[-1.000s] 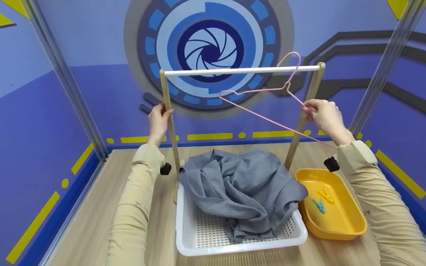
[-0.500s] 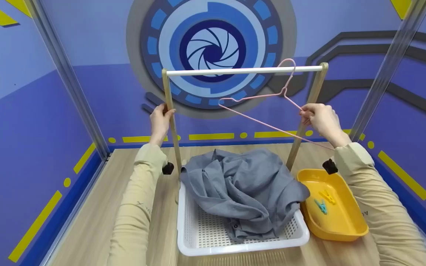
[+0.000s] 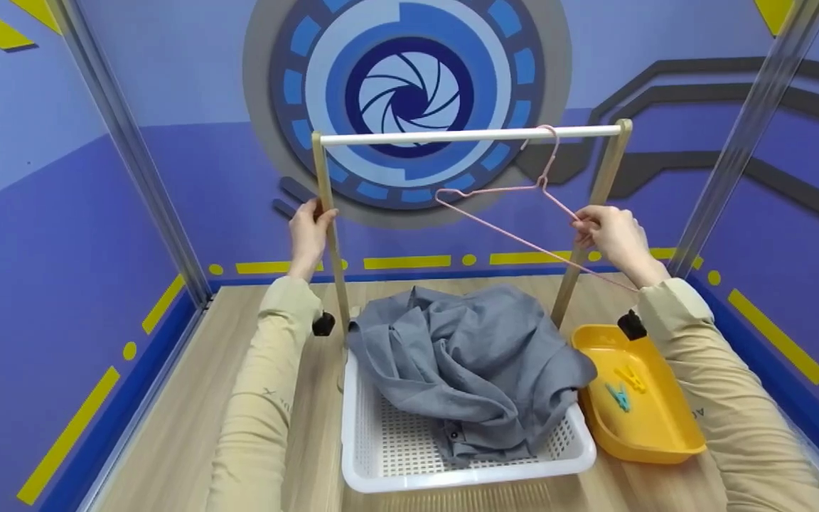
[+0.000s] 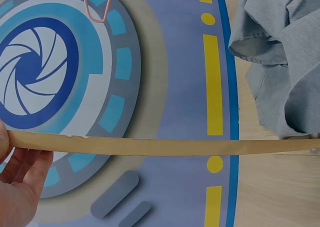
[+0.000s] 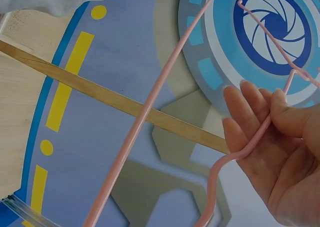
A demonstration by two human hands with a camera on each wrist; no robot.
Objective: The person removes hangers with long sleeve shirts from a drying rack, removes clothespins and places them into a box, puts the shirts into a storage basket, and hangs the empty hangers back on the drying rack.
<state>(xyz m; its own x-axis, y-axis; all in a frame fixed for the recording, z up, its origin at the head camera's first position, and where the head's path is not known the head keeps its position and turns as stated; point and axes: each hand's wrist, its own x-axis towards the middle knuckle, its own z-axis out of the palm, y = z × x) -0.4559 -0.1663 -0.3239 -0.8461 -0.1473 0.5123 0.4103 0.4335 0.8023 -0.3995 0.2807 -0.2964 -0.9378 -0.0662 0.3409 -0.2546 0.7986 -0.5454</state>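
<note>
My left hand (image 3: 308,235) grips the left wooden post (image 3: 333,249) of a small clothes rack, thumb on one side and fingers on the other. Between the thumb and fingers of my right hand (image 3: 617,238) is one shoulder of a pink clothes hanger (image 3: 502,189). The hanger's hook curves over the white rail (image 3: 438,136) near its right end, with its tip showing below. In the right wrist view, the hanger's long bottom bar (image 5: 120,159) slants across the right post (image 5: 95,92), and the fingers lie behind the shoulder wire.
In front of the rack stands a white plastic basket (image 3: 466,475) with a crumpled grey garment (image 3: 466,355) heaped in it. Right of it is a yellow tray (image 3: 648,437) holding a teal clothespin (image 3: 618,397) and a yellow clothespin (image 3: 630,378). Patterned blue walls (image 3: 196,178) enclose the table.
My right hand has moved down and slightly left with the hanger, and the hook's top has come down to the rail. The left hand keeps its hold on the post.
</note>
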